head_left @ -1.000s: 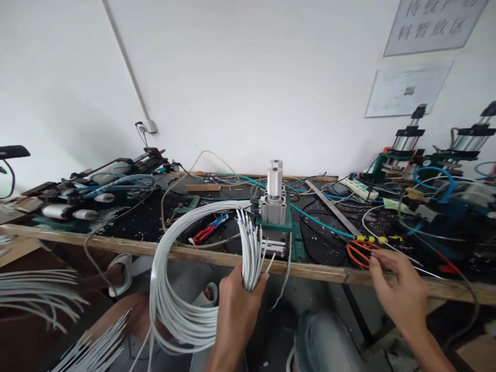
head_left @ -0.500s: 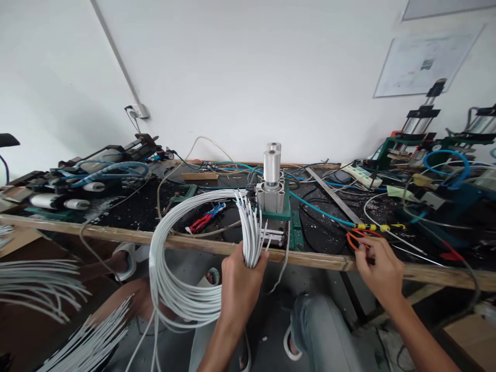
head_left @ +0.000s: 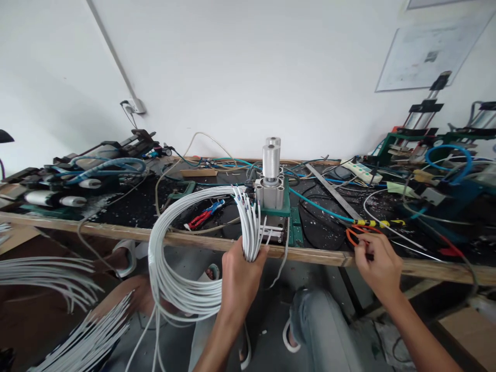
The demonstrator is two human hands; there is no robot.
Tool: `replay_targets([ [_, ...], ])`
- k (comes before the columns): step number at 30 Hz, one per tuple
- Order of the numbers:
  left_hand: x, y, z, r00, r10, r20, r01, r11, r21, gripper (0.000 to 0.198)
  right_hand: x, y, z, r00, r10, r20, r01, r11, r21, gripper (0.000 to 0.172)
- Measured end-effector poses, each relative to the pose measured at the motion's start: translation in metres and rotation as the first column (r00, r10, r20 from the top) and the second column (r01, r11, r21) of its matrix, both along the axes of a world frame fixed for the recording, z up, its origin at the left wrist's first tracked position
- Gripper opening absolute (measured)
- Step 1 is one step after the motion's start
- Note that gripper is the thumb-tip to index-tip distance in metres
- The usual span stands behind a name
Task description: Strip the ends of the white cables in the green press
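Note:
A large looped bundle of white cables (head_left: 158, 258) hangs from my left hand (head_left: 242, 274), which is closed around it near the cut ends. Those ends point up, fanned slightly, with coloured inner wires showing at the tips. Just behind them stands a metal press (head_left: 270, 194) with a knurled cylinder on a green base (head_left: 296, 227). My right hand (head_left: 380, 261) is at the table's front edge, fingers curled at an orange looped handle (head_left: 352, 235) of a small tool. Its fingertips hide part of the loop, and the rest of the tool cannot be made out.
Red-and-blue pliers (head_left: 205, 214) lie left of the press. A steel ruler (head_left: 333, 191) and a yellow-black-wrapped blue hose (head_left: 377, 223) lie right of it. More machines (head_left: 77, 175) stand at the left. Another person's knee (head_left: 124, 299) and white cable bundles (head_left: 89, 336) are at lower left.
The camera view has shifted slightly. My left hand still grips the cable bundle, and my right hand stays at the orange handle with almost no movement.

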State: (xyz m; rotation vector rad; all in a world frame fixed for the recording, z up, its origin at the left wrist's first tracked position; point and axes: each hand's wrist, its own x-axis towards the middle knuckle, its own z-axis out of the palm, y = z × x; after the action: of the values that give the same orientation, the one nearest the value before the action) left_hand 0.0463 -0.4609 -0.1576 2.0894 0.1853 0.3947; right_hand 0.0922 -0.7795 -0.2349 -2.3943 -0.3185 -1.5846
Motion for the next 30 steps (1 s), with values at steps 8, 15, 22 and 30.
replay_targets([
  [8, -0.001, -0.001, 0.007, 1.0, 0.005, -0.024, -0.005, 1.0, 0.007, 0.023, -0.002, -0.001, 0.0, 0.999, -0.016, -0.03, 0.016, 1.0, 0.007, 0.011],
  [15, -0.001, -0.002, 0.005, 1.0, 0.006, -0.023, -0.006, 1.0, 0.012, 0.023, -0.002, 0.0, 0.0, 0.999, -0.021, -0.04, 0.022, 1.0, 0.023, 0.011],
  [22, 0.002, 0.0, -0.005, 1.0, -0.006, -0.021, 0.006, 1.0, 0.012, 0.026, -0.003, 0.004, 0.0, 0.999, -0.02, -0.035, 0.021, 0.999, 0.034, 0.011],
  [30, -0.005, 0.001, -0.001, 0.999, -0.03, -0.027, 0.03, 1.0, -0.005, 0.018, -0.008, 0.003, 0.005, 0.999, 0.041, 0.027, -0.042, 0.998, 0.044, 0.012],
])
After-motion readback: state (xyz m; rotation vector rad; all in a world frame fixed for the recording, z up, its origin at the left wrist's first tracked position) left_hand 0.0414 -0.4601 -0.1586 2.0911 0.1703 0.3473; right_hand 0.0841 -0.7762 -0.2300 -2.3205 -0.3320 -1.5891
